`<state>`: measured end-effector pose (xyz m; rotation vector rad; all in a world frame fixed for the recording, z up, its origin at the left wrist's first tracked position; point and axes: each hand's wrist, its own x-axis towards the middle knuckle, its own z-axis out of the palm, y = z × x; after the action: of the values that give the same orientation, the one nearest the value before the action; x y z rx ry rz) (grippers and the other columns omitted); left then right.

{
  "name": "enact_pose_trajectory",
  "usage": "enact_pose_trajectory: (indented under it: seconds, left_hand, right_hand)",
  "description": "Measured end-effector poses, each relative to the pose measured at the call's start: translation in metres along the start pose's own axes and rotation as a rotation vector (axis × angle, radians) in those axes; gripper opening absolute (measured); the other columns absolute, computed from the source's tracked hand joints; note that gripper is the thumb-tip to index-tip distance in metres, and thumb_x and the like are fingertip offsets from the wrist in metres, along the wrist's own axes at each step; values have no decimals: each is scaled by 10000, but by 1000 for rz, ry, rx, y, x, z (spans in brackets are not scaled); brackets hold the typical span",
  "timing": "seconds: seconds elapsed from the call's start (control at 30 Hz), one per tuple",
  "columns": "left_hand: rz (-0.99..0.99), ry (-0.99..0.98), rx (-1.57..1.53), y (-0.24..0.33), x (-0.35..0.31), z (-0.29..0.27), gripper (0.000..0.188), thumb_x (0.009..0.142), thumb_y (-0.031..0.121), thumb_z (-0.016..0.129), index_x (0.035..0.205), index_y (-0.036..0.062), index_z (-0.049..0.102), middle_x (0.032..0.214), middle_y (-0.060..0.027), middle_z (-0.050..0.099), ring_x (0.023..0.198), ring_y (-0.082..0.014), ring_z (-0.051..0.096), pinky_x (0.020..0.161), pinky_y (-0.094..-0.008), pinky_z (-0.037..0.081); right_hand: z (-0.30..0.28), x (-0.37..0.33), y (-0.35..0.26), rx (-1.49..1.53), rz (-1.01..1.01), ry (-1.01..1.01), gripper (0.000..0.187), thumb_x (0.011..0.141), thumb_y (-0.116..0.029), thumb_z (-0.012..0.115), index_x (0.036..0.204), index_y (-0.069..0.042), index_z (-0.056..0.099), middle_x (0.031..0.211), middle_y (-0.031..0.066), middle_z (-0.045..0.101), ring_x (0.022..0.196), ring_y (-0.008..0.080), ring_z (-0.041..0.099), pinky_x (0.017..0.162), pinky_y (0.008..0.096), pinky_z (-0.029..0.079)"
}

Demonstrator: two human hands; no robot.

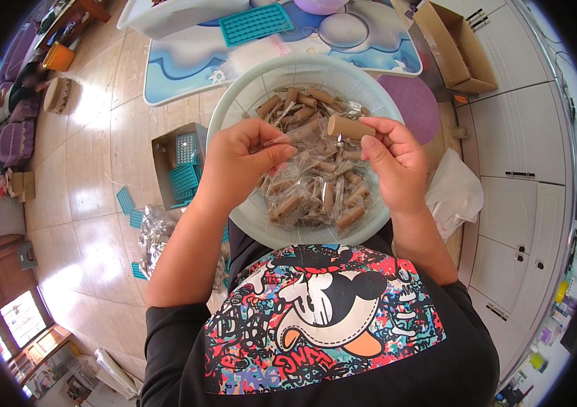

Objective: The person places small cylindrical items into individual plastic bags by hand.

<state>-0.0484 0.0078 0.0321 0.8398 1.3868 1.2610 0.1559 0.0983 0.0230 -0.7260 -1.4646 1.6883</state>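
My right hand (400, 163) grips a short brown cylinder (351, 128) between thumb and fingers, holding it nearly level. Thumb and forefinger of my left hand (242, 154) are pinched on what looks like the edge of a clear plastic bag (307, 139). Both hands hover over a large pale green plastic basket (234, 91). In it lie several more brown cylinders (287, 206), many in crinkled clear wrappers. The basket rests at my lap. Whether the bag reaches the held cylinder is hard to make out.
A blue-and-white patterned table (186, 68) stands beyond the basket, bearing a teal tray (256, 25) and a white bin (186, 19). A cardboard box (178, 146) with teal racks sits left; white cabinets (515, 136) and an open carton (461, 51) stand right. A purple stool (410, 108) is near.
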Motion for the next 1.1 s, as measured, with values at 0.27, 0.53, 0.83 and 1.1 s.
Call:
enact_pose_trajectory:
  seconds: [0.27,0.53,0.83,1.1]
  left_hand:
    - [176,108,401,8,-14,9,156,728,22,684,852,-17,597,729,-38,615,655,-81,571,606,-206,471]
    - [208,3,462,-7,-15,15,225,730,74,686,919,-16,605,787,-94,631,700,-132,609,641,-249,485]
    - [-193,-211,22,-16,-15,16,289,759,78,666,1013,-32,584,867,-45,632,776,-80,578,676,-205,457]
    - [-290,-271,-163,-20,-17,21,317,768,58,650,1060,-27,562,885,-43,626,769,-64,568,660,-183,450]
  right_hand:
    - [-1,2,-2,-103,225,-83,213,834,-97,595,996,33,550,781,9,571,660,47,494,601,179,410]
    - [-4,10,-7,-159,368,-187,165,821,-150,615,883,1,598,706,-19,556,595,43,484,549,187,411]
    - [-13,19,-7,-354,438,-380,149,821,-176,608,825,-28,603,608,-24,516,547,33,441,491,189,344]
    - [-2,18,-16,-538,424,-480,137,827,-140,587,782,-12,577,611,-33,499,554,40,443,498,195,358]
